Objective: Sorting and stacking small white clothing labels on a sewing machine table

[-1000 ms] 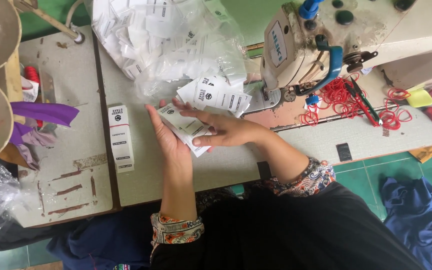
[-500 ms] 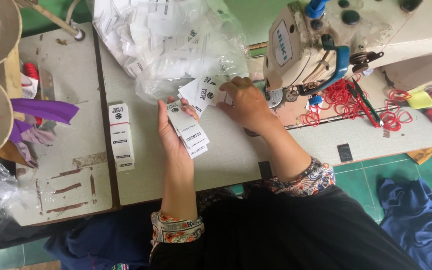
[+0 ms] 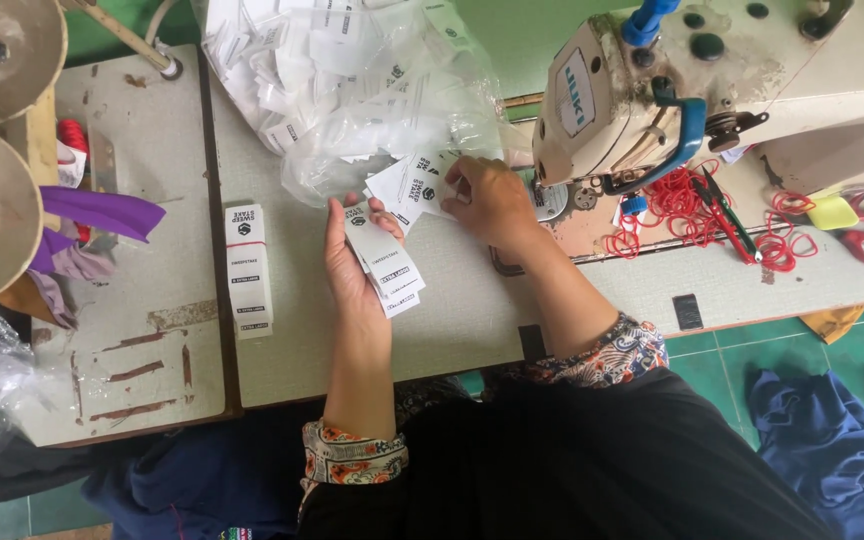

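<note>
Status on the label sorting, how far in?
Done: one banded bundle lies on the table. In hand: left hand holds a small stack of labels; right hand picks more at the bag. Left: the bag looks mostly full.

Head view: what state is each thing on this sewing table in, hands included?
Left hand: holds a fanned stack of white labels.
Right hand: picking at loose labels by the bag.
Clear plastic bag: open, full of labels.
Banded label bundle: lying flat, apart from the hands.
Red rubber bands: scattered under the sewing machine.
</note>
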